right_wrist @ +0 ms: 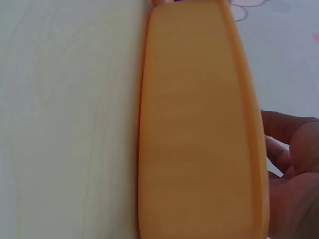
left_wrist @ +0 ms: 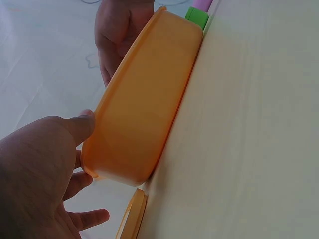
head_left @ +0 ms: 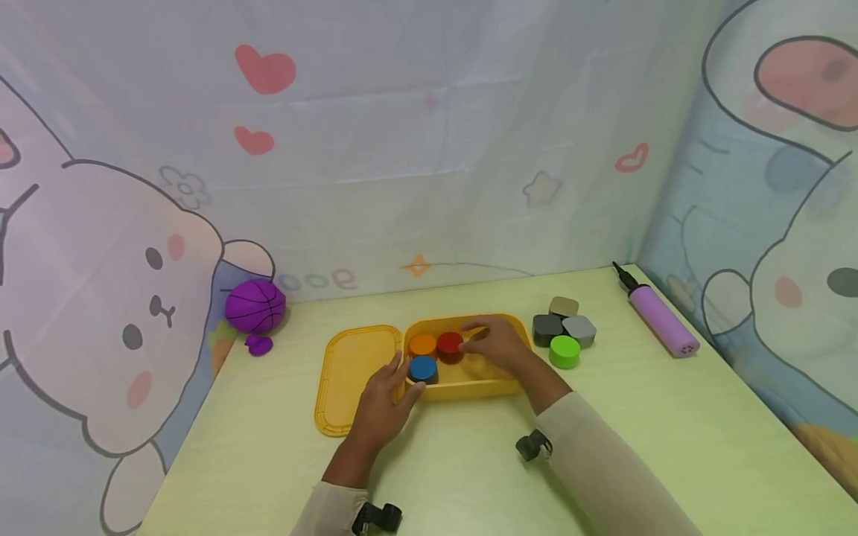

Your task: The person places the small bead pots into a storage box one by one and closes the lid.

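One spread left hand should brace the box while the right hand, grip unclear, eases the red disc gently.

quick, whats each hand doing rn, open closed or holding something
Left hand: holding the yellow box at its near left corner.
Right hand: fingertips at the red disc; cannot tell whether it grips it.

The left hand held one end of the orange container, a lid near the grip, the right hand and green block beyond.
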`<action>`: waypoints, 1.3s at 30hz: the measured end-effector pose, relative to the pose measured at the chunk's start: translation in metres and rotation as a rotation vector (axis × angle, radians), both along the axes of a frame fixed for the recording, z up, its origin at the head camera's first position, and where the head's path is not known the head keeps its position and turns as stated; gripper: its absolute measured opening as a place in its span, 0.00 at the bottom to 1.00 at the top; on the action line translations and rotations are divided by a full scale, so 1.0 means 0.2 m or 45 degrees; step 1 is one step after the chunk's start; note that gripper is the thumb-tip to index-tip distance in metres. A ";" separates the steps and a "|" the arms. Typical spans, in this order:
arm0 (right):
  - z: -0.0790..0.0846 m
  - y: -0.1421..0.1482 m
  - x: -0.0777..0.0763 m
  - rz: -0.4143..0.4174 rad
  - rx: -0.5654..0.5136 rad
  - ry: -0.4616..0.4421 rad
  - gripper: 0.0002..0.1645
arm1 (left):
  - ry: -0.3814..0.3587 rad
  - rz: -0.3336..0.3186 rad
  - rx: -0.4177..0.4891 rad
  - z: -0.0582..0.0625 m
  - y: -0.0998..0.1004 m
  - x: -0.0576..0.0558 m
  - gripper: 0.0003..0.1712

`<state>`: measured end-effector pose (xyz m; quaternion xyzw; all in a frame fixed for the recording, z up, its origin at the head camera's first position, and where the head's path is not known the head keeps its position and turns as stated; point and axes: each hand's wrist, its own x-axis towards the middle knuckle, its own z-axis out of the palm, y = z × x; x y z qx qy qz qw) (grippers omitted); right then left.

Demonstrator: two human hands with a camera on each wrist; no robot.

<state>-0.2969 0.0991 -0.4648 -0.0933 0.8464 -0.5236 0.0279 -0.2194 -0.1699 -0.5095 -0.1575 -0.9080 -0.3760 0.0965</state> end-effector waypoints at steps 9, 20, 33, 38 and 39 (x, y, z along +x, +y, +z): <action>0.01 0.14 0.09 0.073 -0.148 0.177 0.24 | 0.018 0.001 -0.009 0.00 0.00 0.00 0.38; -0.02 0.30 0.14 -0.019 -0.336 0.354 0.18 | 0.008 -0.003 -0.006 0.00 0.00 -0.01 0.38; -0.04 0.47 0.20 -0.171 -0.374 0.416 0.14 | 0.018 -0.011 -0.022 0.01 -0.01 0.00 0.37; -0.05 0.54 0.21 -0.208 -0.381 0.397 0.16 | 0.045 -0.007 -0.014 0.00 0.00 0.00 0.37; -0.04 0.55 0.22 -0.217 -0.374 0.388 0.16 | 0.043 -0.007 -0.010 0.00 0.00 0.00 0.37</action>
